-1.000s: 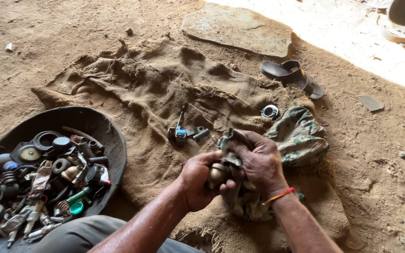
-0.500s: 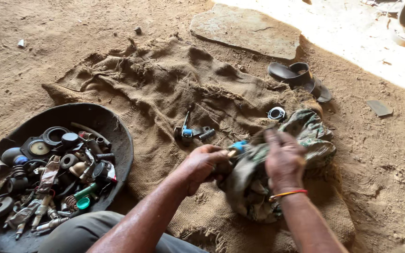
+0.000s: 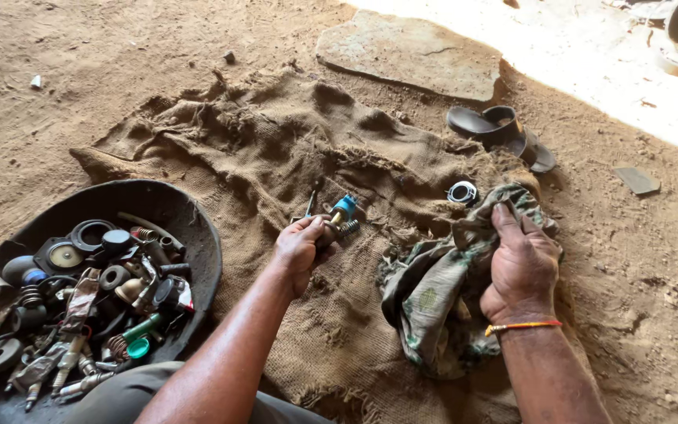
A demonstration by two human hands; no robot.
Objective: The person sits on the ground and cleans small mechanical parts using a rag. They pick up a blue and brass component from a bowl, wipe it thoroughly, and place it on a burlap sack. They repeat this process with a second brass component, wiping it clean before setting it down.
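Note:
My left hand (image 3: pixel 301 243) is low over the brown burlap sack (image 3: pixel 245 149), fingers closed on a small metal part whose end shows at the fingertips. Just past it lie a blue-capped brass fitting (image 3: pixel 343 209), a threaded bolt (image 3: pixel 349 228) and a thin metal tool (image 3: pixel 310 204). My right hand (image 3: pixel 521 265), with an orange thread at the wrist, presses down on a crumpled green patterned rag (image 3: pixel 433 290) that lies on the sack.
A black round pan (image 3: pixel 168 206) at the left holds several springs, rubber rings, caps and metal fittings. A small metal ring (image 3: pixel 462 192) lies beyond the rag. Dark sandals (image 3: pixel 500 129) and a flat stone slab (image 3: pixel 410 55) sit farther out on the dirt floor.
Both hands were together working a part inside the rag. They have separated: the left has reached out to the small parts on the sack, the right has dropped with the rag to the ground.

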